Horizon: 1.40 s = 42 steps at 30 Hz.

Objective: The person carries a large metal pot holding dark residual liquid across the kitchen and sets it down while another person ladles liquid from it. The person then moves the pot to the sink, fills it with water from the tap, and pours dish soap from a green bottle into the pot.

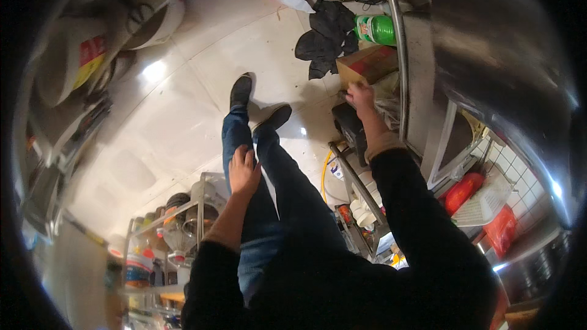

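My left hand hangs over the left leg of my blue jeans, its fingers slightly apart and nothing visible in it. On the right, my right hand is held out with curled fingers. It appears just in front of a cardboard box and above a black object of unclear kind. Blur hides whether a small dark thing at its fingertips is held. Beyond the box lie a crumpled black plastic bag and a green plastic bottle on its side.
Pale floor tiles surround my shoes. A metal rail runs along the right. At lower left stands a metal rack with bottles and containers. A yellow hose curves near my right leg. Farther right is a white perforated basket.
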Available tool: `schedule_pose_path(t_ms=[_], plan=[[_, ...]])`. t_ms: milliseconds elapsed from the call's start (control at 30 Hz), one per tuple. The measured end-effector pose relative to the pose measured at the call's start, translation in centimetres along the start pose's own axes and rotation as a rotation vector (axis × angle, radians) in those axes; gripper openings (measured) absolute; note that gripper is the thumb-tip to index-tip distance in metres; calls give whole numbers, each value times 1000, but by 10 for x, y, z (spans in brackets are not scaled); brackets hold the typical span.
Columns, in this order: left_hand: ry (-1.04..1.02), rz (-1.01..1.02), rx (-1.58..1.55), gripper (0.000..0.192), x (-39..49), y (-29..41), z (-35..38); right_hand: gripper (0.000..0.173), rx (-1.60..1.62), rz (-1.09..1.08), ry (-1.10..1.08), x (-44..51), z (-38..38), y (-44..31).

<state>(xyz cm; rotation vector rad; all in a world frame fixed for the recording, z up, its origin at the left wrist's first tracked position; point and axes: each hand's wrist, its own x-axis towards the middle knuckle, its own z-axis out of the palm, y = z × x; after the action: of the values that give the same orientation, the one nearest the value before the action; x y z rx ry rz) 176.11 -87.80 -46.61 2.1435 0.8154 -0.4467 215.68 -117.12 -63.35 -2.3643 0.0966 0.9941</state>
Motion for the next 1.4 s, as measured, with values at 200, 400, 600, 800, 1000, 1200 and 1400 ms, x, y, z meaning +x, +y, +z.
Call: schedule_pose_path(t_ms=[200,400,600,800,1000,1200,1400], plan=[[37,-38,-53,45,5,-24,-7,50,-140,109,543,129,-24,-54],[-87,-104,-53,49,20,-27,-20,67,-440,261,944,206,-69,-79],[-130,-123,-85,52,33,-29,-27,63,-901,29,749,287,-120,-2],[-161,-134,-14,50,39,-25,-31,63,-899,50,628,313,-138,-10],[-140,-115,-34,52,39,-22,-25,69,-615,-22,694,281,-111,-51],[-89,-104,-116,49,37,-16,-15,79,-510,-121,843,222,-63,-47],[-14,7,-64,44,28,-9,-7,60,-558,-485,848,93,-2,-71]])
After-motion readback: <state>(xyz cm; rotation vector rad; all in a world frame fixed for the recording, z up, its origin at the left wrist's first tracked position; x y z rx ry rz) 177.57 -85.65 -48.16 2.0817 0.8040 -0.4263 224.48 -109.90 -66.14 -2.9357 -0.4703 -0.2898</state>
